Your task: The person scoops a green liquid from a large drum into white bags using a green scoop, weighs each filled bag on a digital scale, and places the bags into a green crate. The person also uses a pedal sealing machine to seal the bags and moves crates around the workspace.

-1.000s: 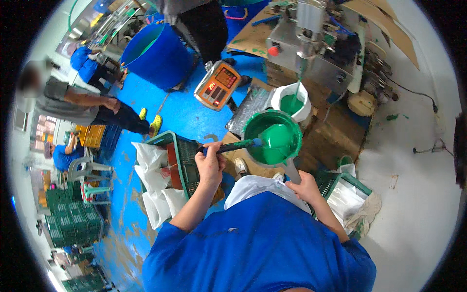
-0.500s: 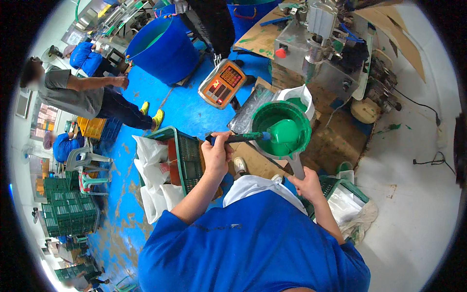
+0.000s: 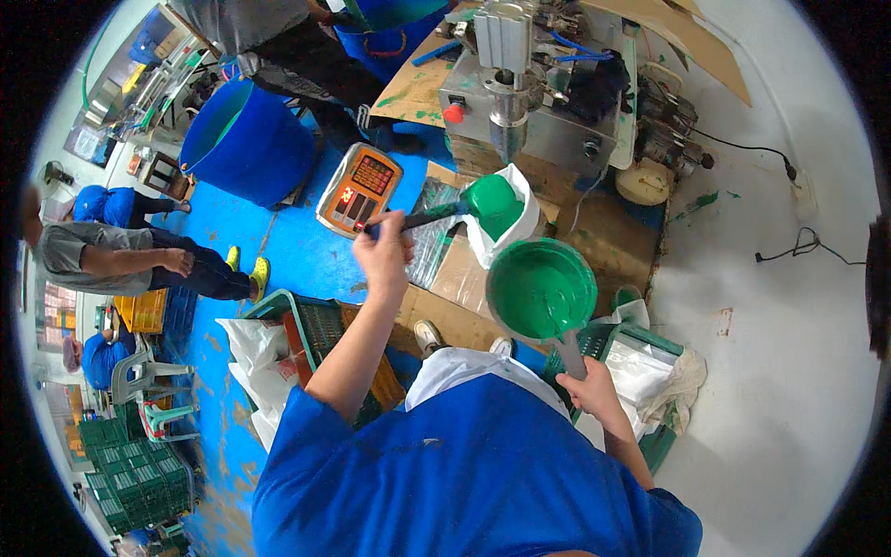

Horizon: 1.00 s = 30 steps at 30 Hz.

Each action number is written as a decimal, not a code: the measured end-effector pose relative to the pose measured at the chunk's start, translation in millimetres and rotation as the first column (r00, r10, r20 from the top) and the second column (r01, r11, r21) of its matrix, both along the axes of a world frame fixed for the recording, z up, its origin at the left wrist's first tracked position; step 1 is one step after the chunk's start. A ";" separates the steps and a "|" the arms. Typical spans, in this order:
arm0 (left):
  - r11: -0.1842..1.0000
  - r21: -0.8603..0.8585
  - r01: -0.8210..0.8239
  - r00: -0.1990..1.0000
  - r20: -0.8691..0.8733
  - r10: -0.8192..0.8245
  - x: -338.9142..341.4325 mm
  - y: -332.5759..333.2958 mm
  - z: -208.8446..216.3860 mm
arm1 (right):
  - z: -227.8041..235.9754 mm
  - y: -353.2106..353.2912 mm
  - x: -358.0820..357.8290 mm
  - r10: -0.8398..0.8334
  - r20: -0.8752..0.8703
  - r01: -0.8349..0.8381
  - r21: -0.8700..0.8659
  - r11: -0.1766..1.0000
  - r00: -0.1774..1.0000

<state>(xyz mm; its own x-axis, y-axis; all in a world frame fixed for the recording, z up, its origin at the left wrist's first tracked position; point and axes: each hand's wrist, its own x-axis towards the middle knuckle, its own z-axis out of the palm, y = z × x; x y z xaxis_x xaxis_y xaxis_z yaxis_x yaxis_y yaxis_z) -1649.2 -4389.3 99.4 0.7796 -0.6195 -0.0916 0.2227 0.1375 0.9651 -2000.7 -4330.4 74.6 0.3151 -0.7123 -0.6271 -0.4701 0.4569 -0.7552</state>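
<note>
My left hand (image 3: 384, 258) is closed round the dark handle of a ladle (image 3: 436, 213). The ladle's head, coated in thick green paste, is over the mouth of an open white plastic bag (image 3: 529, 215) that has green paste inside. Whether the head touches the paste in the bag is unclear. In my right hand (image 3: 594, 388) is the grey handle of a large round dipper (image 3: 571, 357). The dipper's bowl is smeared green and holds green paste. It is nearer to me than the bag and slightly to its right.
A metal filling machine (image 3: 510, 111) stands beyond the bag. Left of the bag is an orange-framed digital scale (image 3: 360, 190), with a blue tub (image 3: 251, 144) farther off. Green crates (image 3: 320, 325) with white bags flank me. Someone in grey (image 3: 93, 260) stands left; another person (image 3: 306, 65) is beyond the scale.
The ladle has moved out of the dipper to over the white bag. The dipper has come lower and closer to me. My view has shifted, and the person in grey has lowered an arm.
</note>
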 end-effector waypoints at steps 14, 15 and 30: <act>0.859 0.305 0.411 -0.032 0.947 -0.321 -31.5 -13.1 -81.9 | -23.5 2.5 -24.4 -0.258 -0.089 0.248 -0.111 0.962 0.962; 0.884 0.262 0.387 -0.029 0.962 -0.273 -33.0 -13.5 -80.1 | -22.6 -0.7 -22.0 -0.255 -0.093 0.241 -0.132 0.961 0.963; 0.978 0.022 0.207 0.937 0.283 -0.205 34.3 69.9 29.6 | 71.6 -67.1 98.5 0.141 -0.008 -0.142 -0.071 0.987 0.990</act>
